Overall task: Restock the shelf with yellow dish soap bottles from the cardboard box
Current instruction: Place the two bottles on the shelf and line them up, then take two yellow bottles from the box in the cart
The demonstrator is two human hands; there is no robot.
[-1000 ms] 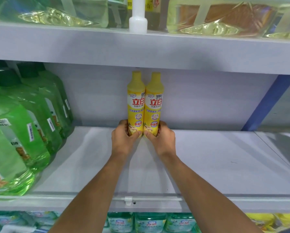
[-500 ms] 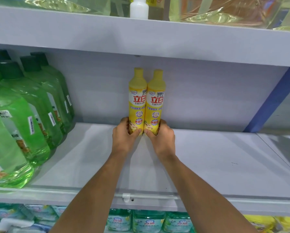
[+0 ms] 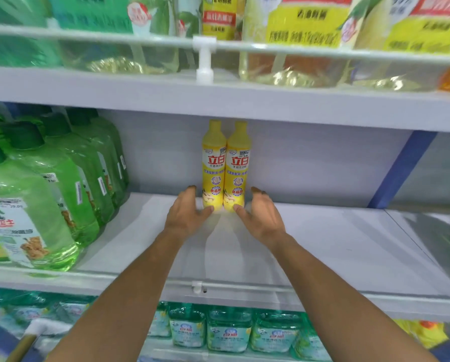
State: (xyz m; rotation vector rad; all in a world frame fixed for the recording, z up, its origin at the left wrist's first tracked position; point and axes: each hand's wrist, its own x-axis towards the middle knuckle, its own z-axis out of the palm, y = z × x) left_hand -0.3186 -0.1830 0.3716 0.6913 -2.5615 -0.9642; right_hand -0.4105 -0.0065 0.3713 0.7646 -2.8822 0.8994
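Release: left hand (image 3: pixel 186 214) and right hand (image 3: pixel 261 218), clasping a moment ago, now spread in a wide grip beside two tall yellow plastic dish soap bottles (image 3: pixel 214 165), upright mid-frame on the grey metal shelf (image 3: pixel 323 244); this pair looks stocked.

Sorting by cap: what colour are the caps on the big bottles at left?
Dark green caps, clearest in the head view.

A: Location of the dish soap bottles (image 3: pixel 214 163)?
B: Upright, side by side and touching, at the rear of the middle shelf (image 3: pixel 323 244), against the back panel (image 3: pixel 310 165).
A: Adjacent items?
B: Left hand (image 3: pixel 184 215) just left of the pair and right hand (image 3: pixel 264 218) just right. A row of jugs (image 3: pixel 62 184) stands at the shelf's left end.
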